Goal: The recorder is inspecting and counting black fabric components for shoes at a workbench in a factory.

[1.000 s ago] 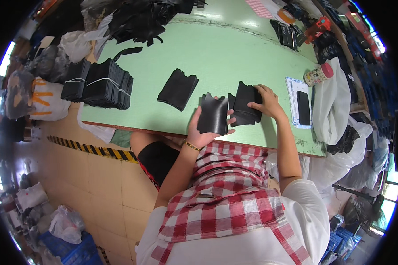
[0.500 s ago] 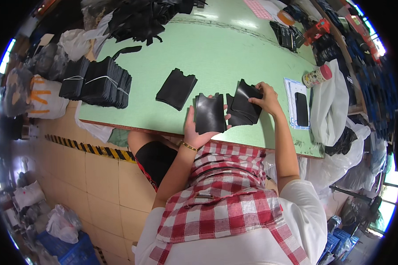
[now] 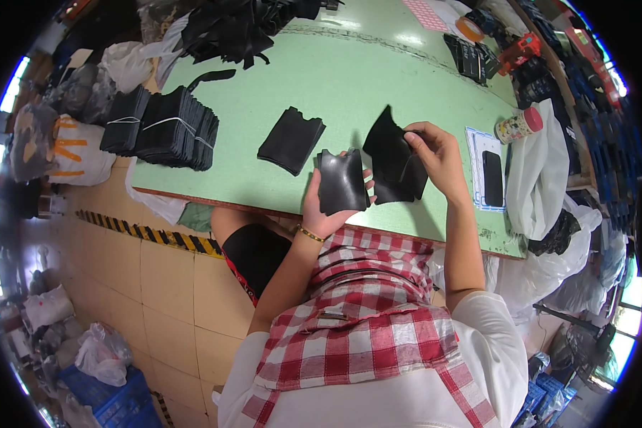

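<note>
In my left hand (image 3: 319, 216) lies a shiny black leather piece (image 3: 343, 184) with a notched top edge, gripped between the thumb at one side and the fingertips at the other. Whether it is one piece or several together I cannot tell. My right hand (image 3: 441, 158) pinches another black leather piece (image 3: 385, 140) by its edge and holds it tilted up. Under and beside that piece, more black leather pieces (image 3: 401, 191) are partly covered. A neat stack of black leather pieces (image 3: 291, 141) rests on the green table, left of my left hand.
String-tied bundles of black pieces (image 3: 175, 132) stand at the table's left edge. A heap of black scraps (image 3: 235, 32) lies at the far left. To the right are a phone (image 3: 491, 178), a patterned jar with a red lid (image 3: 518, 125) and a white plastic bag (image 3: 538, 178).
My right hand has lifted and turned the leather piece, so its dull side now shows and it stands steeper. My left hand keeps its hold nearly unmoved. The view has shifted slightly.
</note>
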{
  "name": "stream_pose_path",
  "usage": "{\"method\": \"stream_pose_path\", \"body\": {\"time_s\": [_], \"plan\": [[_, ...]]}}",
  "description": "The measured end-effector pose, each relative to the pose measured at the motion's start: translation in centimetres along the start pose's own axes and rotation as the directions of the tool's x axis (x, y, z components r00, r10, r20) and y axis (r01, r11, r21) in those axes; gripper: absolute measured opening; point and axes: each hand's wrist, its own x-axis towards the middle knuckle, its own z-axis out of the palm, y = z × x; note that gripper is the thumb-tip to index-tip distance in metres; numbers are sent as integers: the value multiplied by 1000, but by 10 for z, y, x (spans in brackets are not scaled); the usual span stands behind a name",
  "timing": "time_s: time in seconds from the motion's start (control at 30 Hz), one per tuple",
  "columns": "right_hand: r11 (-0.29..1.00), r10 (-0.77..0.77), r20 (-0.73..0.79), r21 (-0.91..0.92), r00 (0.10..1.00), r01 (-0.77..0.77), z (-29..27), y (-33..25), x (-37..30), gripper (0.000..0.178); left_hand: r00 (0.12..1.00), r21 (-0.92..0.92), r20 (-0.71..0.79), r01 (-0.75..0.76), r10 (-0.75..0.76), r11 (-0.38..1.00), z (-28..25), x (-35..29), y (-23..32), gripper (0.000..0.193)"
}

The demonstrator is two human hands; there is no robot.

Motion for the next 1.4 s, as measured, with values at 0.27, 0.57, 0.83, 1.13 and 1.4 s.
{"method": "stream_pose_path", "body": {"time_s": [0.27, 0.57, 0.83, 1.13, 1.4], "plan": [[833, 94, 404, 469, 910, -294, 48, 26, -3, 20, 986, -64, 63, 160, -156, 985, -3, 0, 3, 81], [928, -295, 27, -229, 955, 293, 62, 18, -10, 15, 985, -49, 53, 167, -164, 985, -3, -2, 3, 81], [987, -30, -243, 146, 970, 67, 7, 3, 8, 18, 986, 7, 50, 157, -157, 988, -2, -2, 2, 77], [854, 84, 293, 472, 952, -221, 19, 0, -8, 21, 988, 28, -21, 151, -150, 988, 0, -3, 4, 72], [805, 87, 112, -593, 990, -3, 8, 87, -9, 63, 982, 3, 71, 174, -173, 985, -5, -2, 3, 80]]}}
